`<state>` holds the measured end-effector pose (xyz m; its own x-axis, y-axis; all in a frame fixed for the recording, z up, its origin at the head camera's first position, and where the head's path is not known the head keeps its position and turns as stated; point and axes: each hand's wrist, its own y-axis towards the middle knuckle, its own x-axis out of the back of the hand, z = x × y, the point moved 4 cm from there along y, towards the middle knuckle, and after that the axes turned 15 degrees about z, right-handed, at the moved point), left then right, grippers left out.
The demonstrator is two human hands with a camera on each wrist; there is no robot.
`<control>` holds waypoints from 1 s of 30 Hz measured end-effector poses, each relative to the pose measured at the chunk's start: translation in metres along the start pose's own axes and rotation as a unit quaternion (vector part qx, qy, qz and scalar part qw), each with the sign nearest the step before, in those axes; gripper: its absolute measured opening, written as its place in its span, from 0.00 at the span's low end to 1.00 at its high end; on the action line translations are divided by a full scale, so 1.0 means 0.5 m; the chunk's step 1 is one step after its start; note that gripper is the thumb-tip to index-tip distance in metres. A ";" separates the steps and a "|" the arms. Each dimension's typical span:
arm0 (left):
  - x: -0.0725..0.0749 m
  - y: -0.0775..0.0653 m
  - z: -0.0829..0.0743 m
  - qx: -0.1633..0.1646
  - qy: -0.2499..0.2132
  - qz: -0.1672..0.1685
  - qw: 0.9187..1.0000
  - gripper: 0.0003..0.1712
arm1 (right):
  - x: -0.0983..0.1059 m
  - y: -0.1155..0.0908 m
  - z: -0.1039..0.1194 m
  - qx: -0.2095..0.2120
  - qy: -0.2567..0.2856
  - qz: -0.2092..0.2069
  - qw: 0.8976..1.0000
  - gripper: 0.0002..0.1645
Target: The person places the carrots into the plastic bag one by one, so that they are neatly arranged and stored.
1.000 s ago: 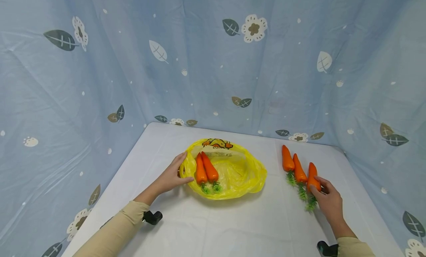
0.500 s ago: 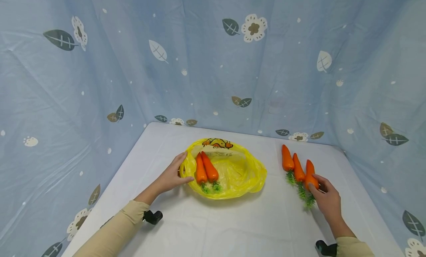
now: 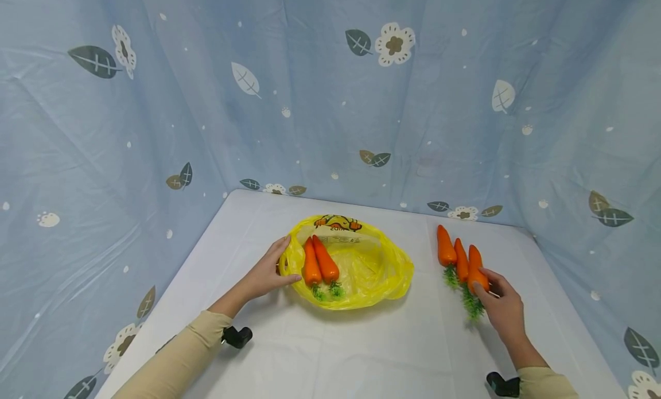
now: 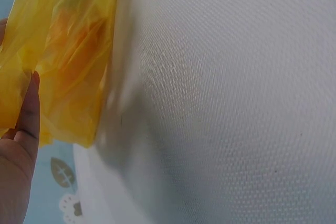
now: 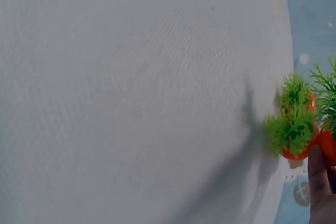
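Observation:
A yellow plastic bag (image 3: pixel 356 295) with a wide mouth lies at mid-table. Two orange carrots (image 3: pixel 326 261) with green tops lie inside it, at its left. My left hand (image 3: pixel 265 275) holds the bag's left edge; in the left wrist view the thumb (image 4: pixel 30 106) lies against the yellow plastic. On the right, my right hand (image 3: pixel 503 304) grips a carrot (image 3: pixel 475 267) between thumb and fingers. Left of that carrot lie a middle carrot (image 3: pixel 461 261), partly covered, and another carrot (image 3: pixel 446 247). Leafy tops (image 5: pixel 294 129) show in the right wrist view.
The white tabletop (image 3: pixel 372 353) stretches between the bag and the right-hand carrots. A blue curtain (image 3: pixel 320 100) with leaf and flower prints surrounds the table at the back and sides. Black wrist camera mounts (image 3: pixel 237 337) sit beside both sleeves.
My right hand has shifted left and slightly away from me with its carrot, which now sits closer to the middle carrot and covers more of it. The left hand and bag stay put.

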<state>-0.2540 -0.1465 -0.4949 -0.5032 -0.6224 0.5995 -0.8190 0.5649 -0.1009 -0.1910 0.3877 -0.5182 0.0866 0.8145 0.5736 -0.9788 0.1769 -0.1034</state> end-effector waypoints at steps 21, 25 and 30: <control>-0.001 0.001 0.000 0.006 -0.004 0.003 1.000 0.61 | -0.026 -0.013 0.031 0.066 0.007 0.040 0.997 0.32; -0.001 0.001 0.001 0.008 -0.003 0.001 1.000 0.61 | -0.032 -0.016 0.038 0.080 0.014 0.050 0.995 0.32; 0.000 0.001 0.001 -0.001 -0.002 0.001 1.000 0.61 | -0.038 -0.019 0.042 0.085 0.020 0.057 0.994 0.31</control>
<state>-0.2544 -0.1463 -0.4954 -0.5063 -0.6231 0.5961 -0.8172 0.5674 -0.1010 -0.1874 0.3588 -0.5110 -0.0234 0.8461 0.5324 -0.9996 -0.0121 -0.0247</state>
